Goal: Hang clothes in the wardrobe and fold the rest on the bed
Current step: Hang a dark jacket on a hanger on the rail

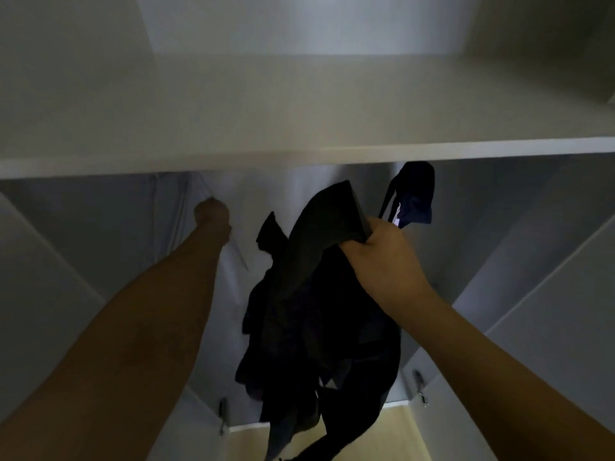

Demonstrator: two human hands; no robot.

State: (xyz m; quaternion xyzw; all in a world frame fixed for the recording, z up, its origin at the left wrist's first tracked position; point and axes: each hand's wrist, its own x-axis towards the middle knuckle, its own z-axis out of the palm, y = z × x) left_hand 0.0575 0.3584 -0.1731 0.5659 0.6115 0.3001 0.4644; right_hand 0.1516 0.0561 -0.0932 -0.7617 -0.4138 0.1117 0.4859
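Nearest, below the wardrobe shelf (299,151), the right hand (382,257) has its fingers curled tight round the top of a bundle of dark clothes (316,321), which hangs from that grip in loose folds toward the pale floor (392,434) of the wardrobe. A stiff dark edge sticks up out of the bundle just under the shelf; it may be a hanger or a folded waistband, I cannot tell which.

Further in, also under the shelf, the left hand (212,212) reaches up with its fingers closed, seemingly round a pale garment or a rail; the pictures do not show plainly what it holds.

Furthest back and to the right of the bundle, a dark blue garment (414,197) already hangs just beneath the shelf's front edge.

Judging by this, the hanging has begun but is far from finished: at least one piece is up, the bundle is still in hand and not yet on the rail, and the bed and any folding are out of view
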